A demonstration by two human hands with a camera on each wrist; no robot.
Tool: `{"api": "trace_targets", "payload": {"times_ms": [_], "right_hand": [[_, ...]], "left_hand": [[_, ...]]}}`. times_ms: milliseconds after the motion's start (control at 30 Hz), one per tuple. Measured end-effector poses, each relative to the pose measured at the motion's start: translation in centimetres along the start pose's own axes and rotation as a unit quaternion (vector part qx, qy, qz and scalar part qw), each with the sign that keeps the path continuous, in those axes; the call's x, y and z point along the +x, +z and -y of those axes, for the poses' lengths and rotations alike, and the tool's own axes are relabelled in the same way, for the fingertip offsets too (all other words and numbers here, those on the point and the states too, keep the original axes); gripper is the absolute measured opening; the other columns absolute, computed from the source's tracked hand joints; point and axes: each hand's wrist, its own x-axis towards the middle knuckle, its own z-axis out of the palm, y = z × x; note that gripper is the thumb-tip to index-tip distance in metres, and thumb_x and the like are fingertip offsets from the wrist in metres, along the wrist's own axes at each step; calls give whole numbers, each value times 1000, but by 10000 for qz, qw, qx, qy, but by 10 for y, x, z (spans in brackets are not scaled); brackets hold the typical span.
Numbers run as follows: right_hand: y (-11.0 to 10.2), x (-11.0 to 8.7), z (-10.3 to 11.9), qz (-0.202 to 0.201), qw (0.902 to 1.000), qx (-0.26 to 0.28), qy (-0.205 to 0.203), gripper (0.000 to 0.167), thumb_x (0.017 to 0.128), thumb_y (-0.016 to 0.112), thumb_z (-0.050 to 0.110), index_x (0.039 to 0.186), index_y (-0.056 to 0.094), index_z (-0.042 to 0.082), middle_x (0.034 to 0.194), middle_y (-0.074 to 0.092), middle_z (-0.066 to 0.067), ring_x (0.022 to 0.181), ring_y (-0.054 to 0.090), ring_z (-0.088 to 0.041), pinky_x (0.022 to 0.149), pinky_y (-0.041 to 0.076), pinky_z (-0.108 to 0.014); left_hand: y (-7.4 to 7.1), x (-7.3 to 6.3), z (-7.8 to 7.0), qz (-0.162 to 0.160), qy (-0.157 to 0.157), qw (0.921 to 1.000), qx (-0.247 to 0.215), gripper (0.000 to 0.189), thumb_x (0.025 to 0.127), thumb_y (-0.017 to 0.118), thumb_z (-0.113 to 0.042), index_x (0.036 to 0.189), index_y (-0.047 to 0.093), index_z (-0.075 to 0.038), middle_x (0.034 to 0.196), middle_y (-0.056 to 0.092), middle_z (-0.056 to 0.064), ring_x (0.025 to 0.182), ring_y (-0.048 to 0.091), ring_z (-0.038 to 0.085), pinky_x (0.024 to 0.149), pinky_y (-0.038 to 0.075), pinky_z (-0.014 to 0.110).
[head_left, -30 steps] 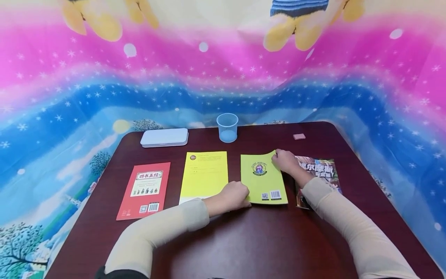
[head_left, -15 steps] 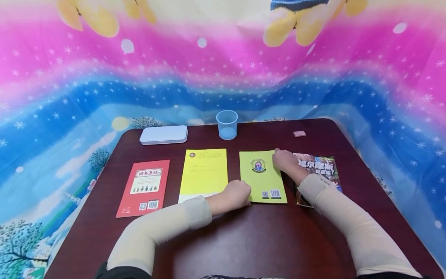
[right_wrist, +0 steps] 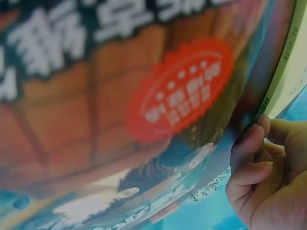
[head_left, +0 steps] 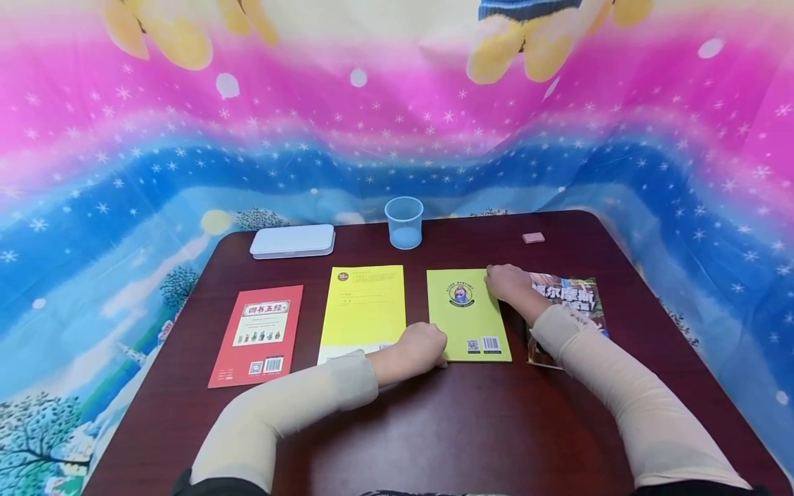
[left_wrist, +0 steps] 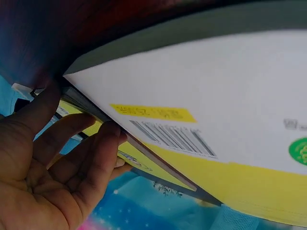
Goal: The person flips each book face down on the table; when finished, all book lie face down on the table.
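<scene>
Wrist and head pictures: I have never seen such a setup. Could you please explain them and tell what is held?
No robot here: a person works bare-handed. The wide picture comes from a head-worn camera, looking forward and down. The two close ones come from wrist cameras, so books look huge: the yellow book in the left one, the Sherlock Holmes book in the right. On the dark table, left to right, lie a red book, the yellow one, a lime-green book and the Sherlock Holmes one. Behind them are a white lidded case, a translucent blue cup and a pink eraser. The left hand grips the lime-green book at its near left corner; the right hand pinches its far right corner.
</scene>
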Motion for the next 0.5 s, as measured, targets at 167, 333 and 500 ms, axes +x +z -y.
{"api": "trace_targets", "payload": {"times_ms": [167,333,500], "right_hand": [[-3,-2,-2,107,9997,-198,-118,47,100,42,27,140,41,3,117,58,-23,79,53,-29,55,40,-36],[-7,-8,-3,21,9999,-46,-143,54,98,46,26,146,32,4,113,59,-24,74,53,-29,52,39,-34],[-12,-18,-3,-353,9987,368,-87,57,96,50,27,147,32,9,88,60,-20,61,50,-28,47,34,-33]], "left_hand": [[-7,0,0,387,114,9992,76,32,72,77,-44,64,62,-17,63,61,-1,54,53,12,49,48,30],[-15,6,1,858,115,9962,-36,35,70,79,-44,65,59,-16,65,58,-2,56,49,12,51,49,30],[-22,11,4,1152,-47,9930,-244,37,73,75,-47,63,56,-17,60,51,-4,56,46,12,48,44,30]]}}
